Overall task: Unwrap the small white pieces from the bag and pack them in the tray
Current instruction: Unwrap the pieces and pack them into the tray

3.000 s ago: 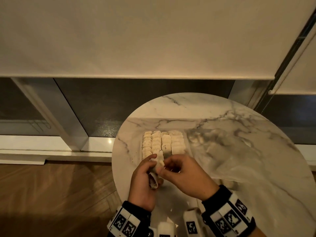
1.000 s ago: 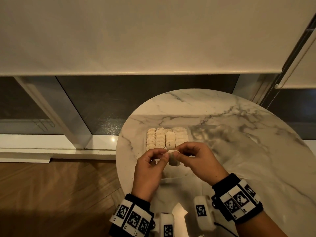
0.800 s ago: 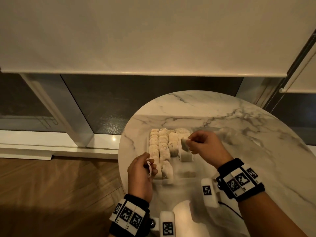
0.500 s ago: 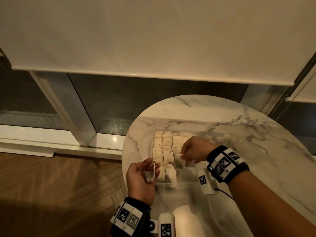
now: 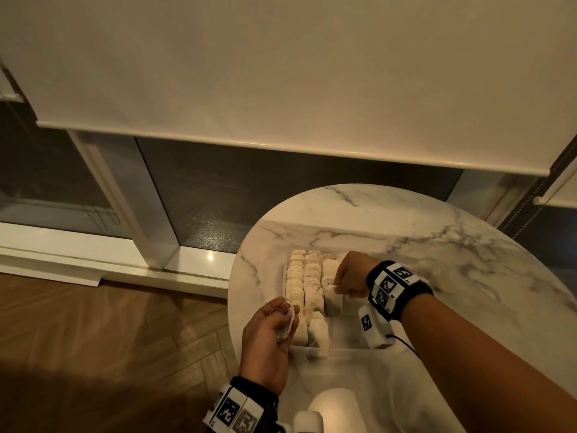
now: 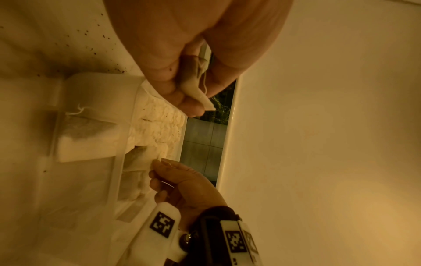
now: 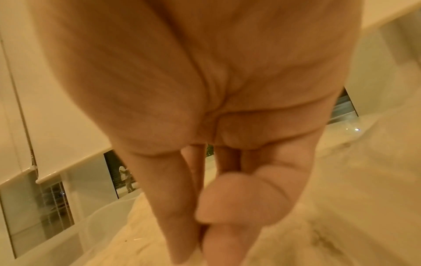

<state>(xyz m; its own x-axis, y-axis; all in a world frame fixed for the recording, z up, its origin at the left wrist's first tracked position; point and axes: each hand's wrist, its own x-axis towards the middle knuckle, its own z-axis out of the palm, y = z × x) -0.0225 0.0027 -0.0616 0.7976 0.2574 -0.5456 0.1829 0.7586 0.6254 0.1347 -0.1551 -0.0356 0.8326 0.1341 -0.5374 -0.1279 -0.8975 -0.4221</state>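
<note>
Small white paper-wrapped pieces (image 5: 307,287) fill the left rows of a shallow clear plastic tray (image 5: 315,350) near the round marble table's (image 5: 468,276) left edge — its right side lies open. The right hand (image 5: 351,275) pinches one piece into the rows. The left hand (image 5: 268,335), beyond the tray's left rim, pinches a crumpled white wrapper (image 6: 196,90).
</note>
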